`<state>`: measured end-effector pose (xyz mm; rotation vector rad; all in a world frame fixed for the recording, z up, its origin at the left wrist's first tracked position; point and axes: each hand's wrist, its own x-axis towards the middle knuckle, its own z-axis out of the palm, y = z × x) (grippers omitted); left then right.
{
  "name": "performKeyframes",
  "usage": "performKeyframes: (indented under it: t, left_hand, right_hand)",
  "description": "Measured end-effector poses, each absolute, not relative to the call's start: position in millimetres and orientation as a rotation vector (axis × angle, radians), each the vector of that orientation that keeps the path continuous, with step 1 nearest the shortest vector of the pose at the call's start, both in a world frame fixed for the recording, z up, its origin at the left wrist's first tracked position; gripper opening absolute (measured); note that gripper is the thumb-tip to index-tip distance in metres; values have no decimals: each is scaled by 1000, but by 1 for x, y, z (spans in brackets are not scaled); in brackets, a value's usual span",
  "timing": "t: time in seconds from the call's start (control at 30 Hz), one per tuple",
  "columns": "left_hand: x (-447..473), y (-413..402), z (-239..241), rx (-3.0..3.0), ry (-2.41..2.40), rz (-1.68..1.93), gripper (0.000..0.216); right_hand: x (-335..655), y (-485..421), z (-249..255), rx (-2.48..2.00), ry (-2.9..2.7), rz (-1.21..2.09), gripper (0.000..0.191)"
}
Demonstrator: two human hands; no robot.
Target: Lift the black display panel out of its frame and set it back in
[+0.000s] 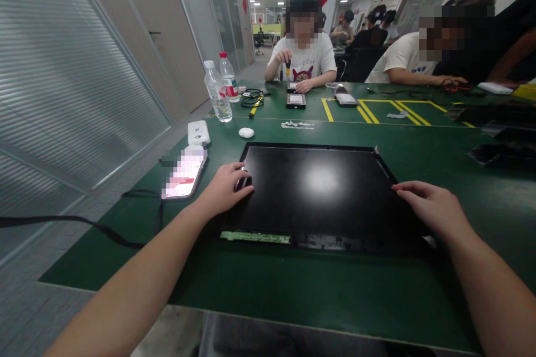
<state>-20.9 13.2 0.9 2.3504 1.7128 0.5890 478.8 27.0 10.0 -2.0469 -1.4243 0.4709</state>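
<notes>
A black LCD screen panel (318, 189) lies flat on the green table, its glossy face up and a ceiling light reflected in it. Along its near edge runs a narrow green circuit board (255, 237). My left hand (226, 187) rests on the panel's left edge, thumb and fingers apart, with a small dark shape between them that I cannot make out. At the right edge, my right hand (433, 209) pinches the panel's rim between thumb and fingers.
Left of the panel lie a lit phone (184, 173), a white device (198, 133) and a white earbud case (246, 133). Two water bottles (218, 95) stand behind. Across the table, a person (312, 53) holds a screwdriver (288, 68) over hard drives (296, 101); another person sits right.
</notes>
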Motion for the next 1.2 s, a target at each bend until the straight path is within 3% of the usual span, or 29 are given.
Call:
performKeyframes:
  t: [0.4,0.57,1.2]
  left_hand:
    - [-7,-1,15,2406,1206,466,42]
    - [-1,-6,16,2392,1026,439,54]
    - [2,-7,20,2332,889,474,50]
  right_hand:
    - [478,25,11,-2074,-1486,457,39]
    - [475,24,13,-2085,-1504,452,39]
    - [482,28,6,-2084,-1564,410,27]
